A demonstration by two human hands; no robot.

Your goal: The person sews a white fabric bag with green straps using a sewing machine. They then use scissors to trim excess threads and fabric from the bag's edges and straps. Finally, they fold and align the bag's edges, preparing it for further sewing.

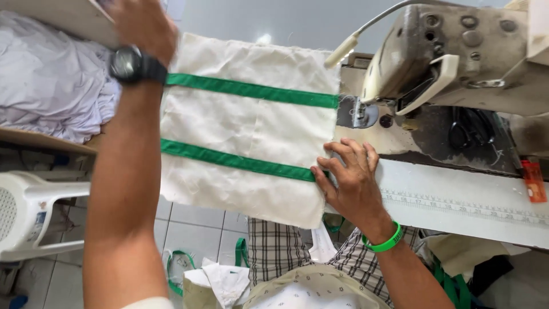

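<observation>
A cream canvas panel with two green straps sewn across it lies spread on the table, its left part hanging over the edge. My left hand, with a black wristwatch, reaches over the panel's far left corner; its fingers are cut off by the frame. Fingers spread, my right hand, wearing a green wristband, presses on the panel's near right edge by the lower green strap. The sewing machine's presser foot stands just right of the panel.
An industrial sewing machine with a gooseneck lamp fills the right. A ruler strip runs along the table front, and an orange tool lies at far right. White cloth is piled left, above a white plastic chair. Cloth scraps lie on the floor.
</observation>
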